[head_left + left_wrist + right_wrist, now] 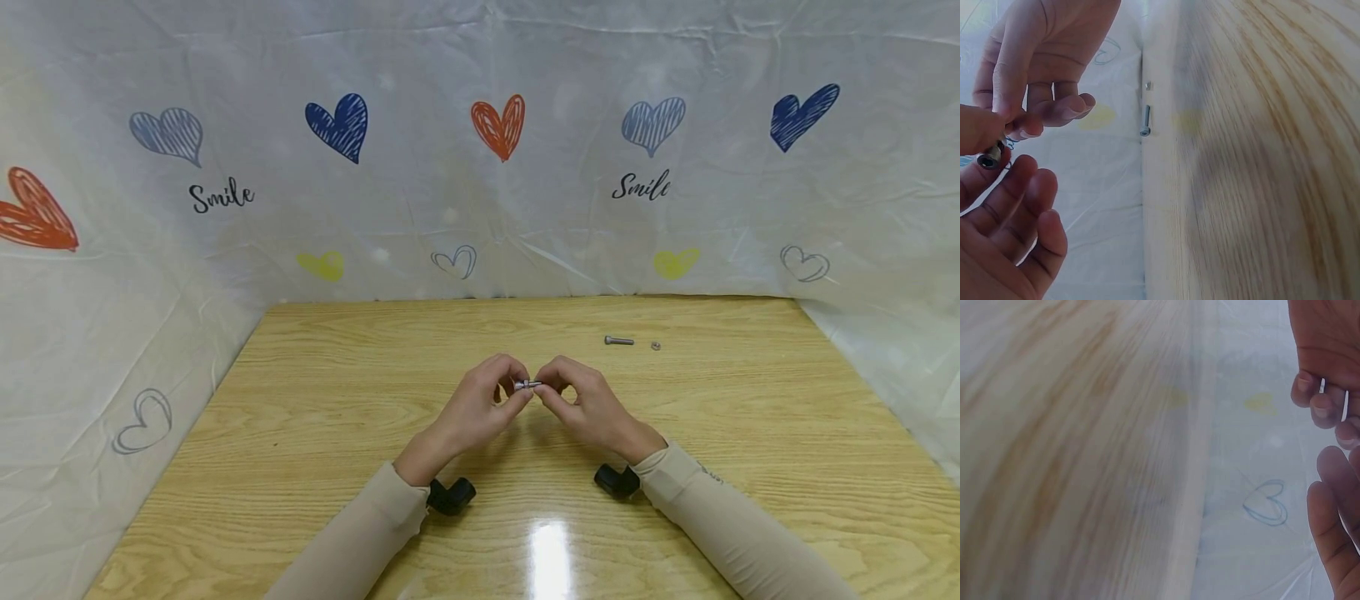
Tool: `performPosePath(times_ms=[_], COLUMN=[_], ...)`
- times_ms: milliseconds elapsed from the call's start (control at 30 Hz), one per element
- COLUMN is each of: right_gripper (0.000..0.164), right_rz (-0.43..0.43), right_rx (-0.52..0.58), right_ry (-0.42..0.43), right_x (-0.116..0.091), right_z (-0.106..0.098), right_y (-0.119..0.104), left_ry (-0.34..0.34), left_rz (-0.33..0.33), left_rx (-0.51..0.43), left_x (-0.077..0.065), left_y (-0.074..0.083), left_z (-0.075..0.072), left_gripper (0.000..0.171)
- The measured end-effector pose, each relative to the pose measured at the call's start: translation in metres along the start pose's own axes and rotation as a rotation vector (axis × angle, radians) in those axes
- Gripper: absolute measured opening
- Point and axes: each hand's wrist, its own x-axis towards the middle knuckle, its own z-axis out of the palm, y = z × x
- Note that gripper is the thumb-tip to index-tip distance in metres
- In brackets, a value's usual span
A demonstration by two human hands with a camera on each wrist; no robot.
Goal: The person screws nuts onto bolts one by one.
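Note:
Above the table, both hands meet at a small metal socket-head bolt. My left hand pinches it at the head end between thumb and fingers. From the other side, my right hand pinches the thin shank end with thumb and forefinger. What looks like a nut sits around the shank between the hands. In the left wrist view the hex socket of the bolt head faces the camera. The right wrist view shows fingers of the left hand above and the right hand below; the bolt is out of frame.
A second socket-head bolt lies on the wooden table, beyond the right hand. Just right of it is a loose nut. A white curtain with printed hearts stands behind the table and along its sides. Black camera mounts sit at the wrists.

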Motion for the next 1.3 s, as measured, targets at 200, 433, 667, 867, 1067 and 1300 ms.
performPosePath(times_ms=[200,433,667,867,1067,1300], right_gripper=[0.003,0.012,0.008,0.009,0.006,0.002], right_rz=[0.006,-0.009,0.016,0.003,0.018,0.005], right_rx=[0.003,0.000,0.008,0.013,0.019,0.017], right_ry=[-0.009,-0.001,-0.007,-0.006,-0.014,-0.010], right_x=[-0.001,-0.001,0.001,0.001,-0.004,0.001], right_z=[-0.001,0.000,-0.001,-0.001,0.003,-0.002], right_y=[0.000,0.000,-0.003,-0.003,0.016,-0.002], left_ry=[-0.023,-0.032,-0.015,0.018,0.006,-0.008], left_rz=[-0.023,-0.070,-0.042,0.027,0.002,-0.037], left_rx=[0.001,-0.013,-0.036,-0.030,-0.019,-0.013], left_x=[-0.002,-0.002,-0.001,0.001,0.001,-0.001], left_y=[0.000,0.000,0.000,-0.001,0.000,0.002], left_z=[0.000,0.000,0.000,0.000,-0.001,-0.001], left_gripper=[0.012,0.015,0.018,0.014,0.008,0.006])
